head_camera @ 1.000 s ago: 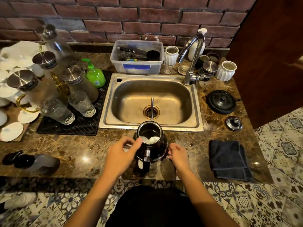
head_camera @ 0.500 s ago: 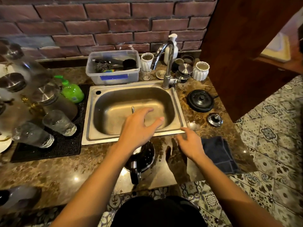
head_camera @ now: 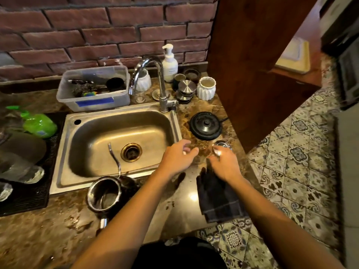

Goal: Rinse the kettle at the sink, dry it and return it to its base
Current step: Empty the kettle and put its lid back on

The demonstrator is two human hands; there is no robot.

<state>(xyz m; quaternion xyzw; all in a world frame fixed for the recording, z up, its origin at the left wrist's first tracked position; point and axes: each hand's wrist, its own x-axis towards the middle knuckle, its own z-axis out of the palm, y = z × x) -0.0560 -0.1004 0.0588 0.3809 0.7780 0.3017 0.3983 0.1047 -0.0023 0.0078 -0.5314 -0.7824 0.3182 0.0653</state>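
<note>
The steel kettle [head_camera: 104, 195] stands lidless on the marble counter in front of the sink [head_camera: 64, 177], and neither hand touches it. Its thin curved spout [head_camera: 114, 158] reaches over the basin. Right of the sink lies the kettle's black round base [head_camera: 206, 126]. Just in front of the base is the shiny kettle lid [head_camera: 223, 144]. My right hand [head_camera: 225, 166] has its fingertips on the lid's near edge; its grip is hidden. My left hand [head_camera: 176, 158] hovers beside it with fingers apart and holds nothing. A dark cloth [head_camera: 217, 199] lies under my right wrist.
The tap [head_camera: 161, 88] arches over the sink's back right corner. Behind the sink are a plastic tub [head_camera: 93, 101], a soap pump [head_camera: 170, 63] and white ribbed cups [head_camera: 206, 88]. A green bottle [head_camera: 39, 126] and glasses sit on a black mat at left. The counter ends right of the cloth.
Both hands have let go of the kettle and moved right, towards the lid and base. The view has swung right with them; the kettle stays on the counter.
</note>
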